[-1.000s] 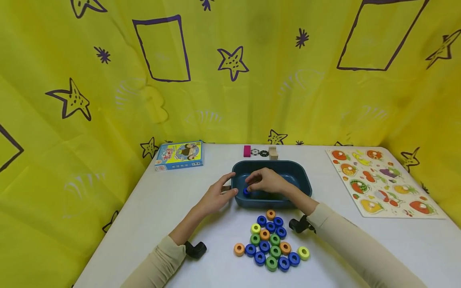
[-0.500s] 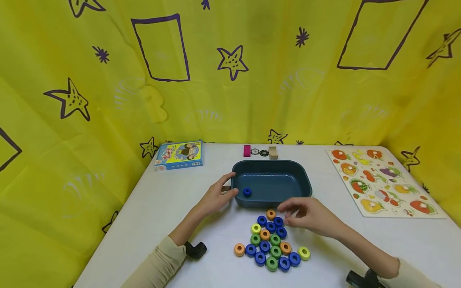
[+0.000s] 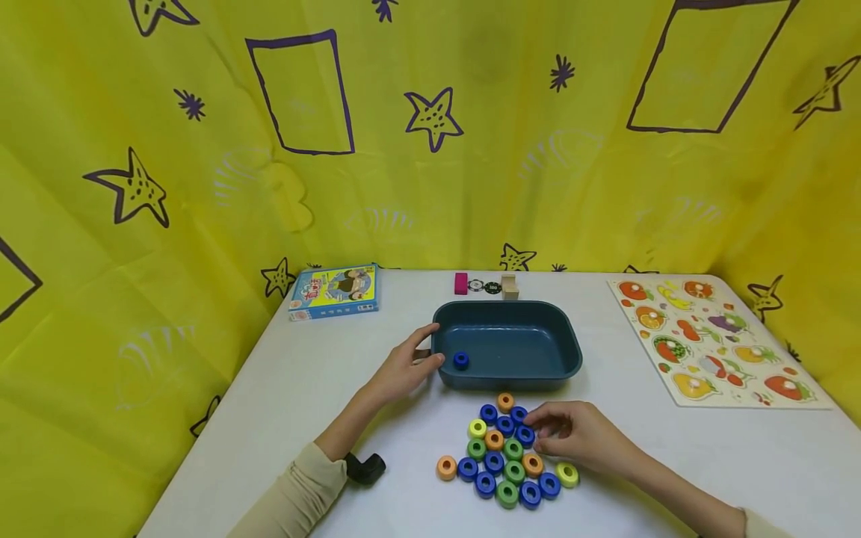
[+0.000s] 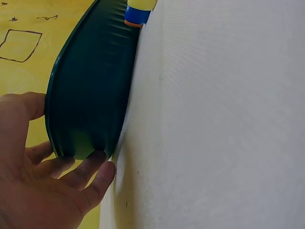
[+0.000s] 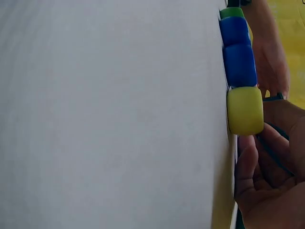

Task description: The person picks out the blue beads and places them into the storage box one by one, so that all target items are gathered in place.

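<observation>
A dark teal plastic tray (image 3: 507,381) stands mid-table, with one blue ring (image 3: 460,360) in its near left corner. My left hand (image 3: 403,368) rests spread against the outside of the tray's left end; in the left wrist view, thumb and fingertips touch its wall. Nearer me lies a cluster of blue, green, orange and yellow rings. My right hand (image 3: 581,435) is at the cluster's right side, thumb and index finger parted beside a blue ring (image 3: 525,436); a firm hold does not show. In the right wrist view, a yellow ring (image 5: 245,110) partly hides that hand (image 5: 274,191).
Behind the tray stand a pink block (image 3: 460,283), two round chips (image 3: 484,286) and a small wooden piece (image 3: 510,287). A blue-yellow box (image 3: 335,291) lies back left. A fruit picture board (image 3: 713,344) lies at right. A yellow curtain (image 3: 430,187) surrounds the table.
My right hand has left the tray, where the blue ring now lies on the bottom, and moved down and right to the ring cluster. My left hand stays at the tray's end.
</observation>
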A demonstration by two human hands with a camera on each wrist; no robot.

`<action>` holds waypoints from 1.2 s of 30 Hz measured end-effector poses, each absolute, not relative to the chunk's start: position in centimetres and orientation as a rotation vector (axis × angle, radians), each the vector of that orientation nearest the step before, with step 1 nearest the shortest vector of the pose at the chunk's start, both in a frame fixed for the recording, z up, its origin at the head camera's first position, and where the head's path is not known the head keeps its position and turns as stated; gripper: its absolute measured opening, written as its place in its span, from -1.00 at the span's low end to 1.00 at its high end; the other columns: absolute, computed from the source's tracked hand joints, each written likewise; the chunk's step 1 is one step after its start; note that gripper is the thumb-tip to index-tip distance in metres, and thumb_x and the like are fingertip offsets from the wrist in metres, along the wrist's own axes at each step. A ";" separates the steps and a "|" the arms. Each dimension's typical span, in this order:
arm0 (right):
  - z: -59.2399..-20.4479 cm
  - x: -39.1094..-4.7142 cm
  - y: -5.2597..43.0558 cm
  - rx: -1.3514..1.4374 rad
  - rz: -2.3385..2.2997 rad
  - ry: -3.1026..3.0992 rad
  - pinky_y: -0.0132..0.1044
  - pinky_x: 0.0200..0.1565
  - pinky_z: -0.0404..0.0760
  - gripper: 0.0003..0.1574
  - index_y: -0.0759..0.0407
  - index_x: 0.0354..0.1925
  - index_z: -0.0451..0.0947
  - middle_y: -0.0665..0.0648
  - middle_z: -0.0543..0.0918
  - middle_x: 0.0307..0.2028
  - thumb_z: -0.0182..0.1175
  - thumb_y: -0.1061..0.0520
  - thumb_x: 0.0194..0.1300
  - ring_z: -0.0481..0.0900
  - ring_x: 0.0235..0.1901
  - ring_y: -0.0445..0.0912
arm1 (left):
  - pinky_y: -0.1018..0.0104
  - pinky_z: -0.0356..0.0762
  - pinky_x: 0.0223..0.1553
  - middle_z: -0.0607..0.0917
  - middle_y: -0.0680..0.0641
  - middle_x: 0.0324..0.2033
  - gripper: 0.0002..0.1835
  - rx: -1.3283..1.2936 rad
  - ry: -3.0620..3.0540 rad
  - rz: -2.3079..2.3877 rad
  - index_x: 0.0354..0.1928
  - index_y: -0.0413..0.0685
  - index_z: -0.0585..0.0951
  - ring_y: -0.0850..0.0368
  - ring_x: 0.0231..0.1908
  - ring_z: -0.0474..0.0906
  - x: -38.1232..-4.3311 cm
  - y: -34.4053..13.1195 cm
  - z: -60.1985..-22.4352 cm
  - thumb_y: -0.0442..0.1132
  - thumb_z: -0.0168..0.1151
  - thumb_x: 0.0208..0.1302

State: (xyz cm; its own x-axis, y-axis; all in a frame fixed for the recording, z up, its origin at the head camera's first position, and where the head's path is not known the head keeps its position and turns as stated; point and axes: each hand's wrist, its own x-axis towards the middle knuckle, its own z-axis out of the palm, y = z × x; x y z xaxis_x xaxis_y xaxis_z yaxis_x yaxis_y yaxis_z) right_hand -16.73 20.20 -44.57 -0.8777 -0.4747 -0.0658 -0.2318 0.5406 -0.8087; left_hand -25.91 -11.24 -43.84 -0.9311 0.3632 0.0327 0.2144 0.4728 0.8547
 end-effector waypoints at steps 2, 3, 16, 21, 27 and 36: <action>-44.6 -16.7 20.1 -0.582 -1.230 2.532 -0.35 -0.35 0.55 -0.69 -0.03 -0.16 0.62 -0.10 0.62 -0.33 0.37 0.02 0.06 0.56 -0.36 -0.17 | 0.05 0.41 0.05 0.14 0.05 0.38 -0.37 0.504 2.566 1.449 0.39 0.31 0.16 -0.03 0.18 0.36 -25.9 -11.2 -43.8 -0.02 0.10 0.32; -44.6 -16.7 20.0 -0.572 -1.219 2.545 -0.35 -0.36 0.55 -0.69 -0.04 -0.17 0.62 -0.11 0.62 -0.34 0.38 0.03 0.06 0.56 -0.37 -0.18 | 0.05 0.41 0.05 0.13 0.05 0.38 -0.37 0.502 2.567 1.446 0.39 0.31 0.16 -0.03 0.18 0.36 -25.9 -11.2 -43.9 -0.02 0.10 0.32; -43.1 -16.7 19.9 -0.581 -1.237 2.530 -0.35 -0.45 0.52 -0.70 -0.04 -0.22 0.63 -0.07 0.61 -0.40 0.40 -0.02 0.02 0.51 -0.44 -0.15 | 0.04 0.41 0.05 0.13 0.05 0.38 -0.37 0.480 2.555 1.448 0.39 0.30 0.15 -0.05 0.19 0.35 -25.9 -11.2 -43.9 -0.01 0.10 0.32; -39.8 -18.7 19.6 -0.685 -1.302 2.568 -0.33 -0.42 0.54 -0.70 -0.02 -0.18 0.61 -0.03 0.62 -0.34 0.37 0.00 0.07 0.53 -0.40 -0.10 | 0.04 0.41 0.05 0.14 0.05 0.37 -0.37 0.495 2.551 1.458 0.39 0.29 0.15 -0.03 0.18 0.36 -25.8 -11.2 -43.6 -0.02 0.10 0.32; -38.1 -24.3 17.5 -0.656 -1.486 2.521 -0.22 -0.29 0.58 -0.63 0.04 -0.13 0.61 0.07 0.63 -0.26 0.38 -0.03 0.07 0.57 -0.33 -0.01 | 0.05 0.40 0.07 0.14 0.07 0.37 -0.37 0.497 2.552 1.457 0.38 0.35 0.16 -0.01 0.18 0.36 -25.9 -11.4 -43.7 0.02 0.11 0.31; -40.8 -31.1 13.6 -0.662 -1.410 2.499 -0.21 -0.19 0.54 -0.66 0.13 -0.13 0.63 0.04 0.68 -0.27 0.35 0.04 0.10 0.58 -0.27 -0.06 | -0.02 0.38 0.07 0.10 0.02 0.39 -0.36 0.537 2.522 1.464 0.40 0.29 0.12 -0.08 0.20 0.33 -25.8 -11.4 -43.4 -0.01 0.09 0.33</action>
State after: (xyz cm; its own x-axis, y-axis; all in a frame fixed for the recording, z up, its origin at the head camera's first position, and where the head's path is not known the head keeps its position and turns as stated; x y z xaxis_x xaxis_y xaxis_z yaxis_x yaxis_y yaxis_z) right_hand -31.09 13.56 -40.78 -0.8805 -0.4716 0.0475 -0.2844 0.4454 -0.8490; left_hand -25.84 -11.37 -43.44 -0.9195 0.3922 0.0280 0.2189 0.4513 0.8651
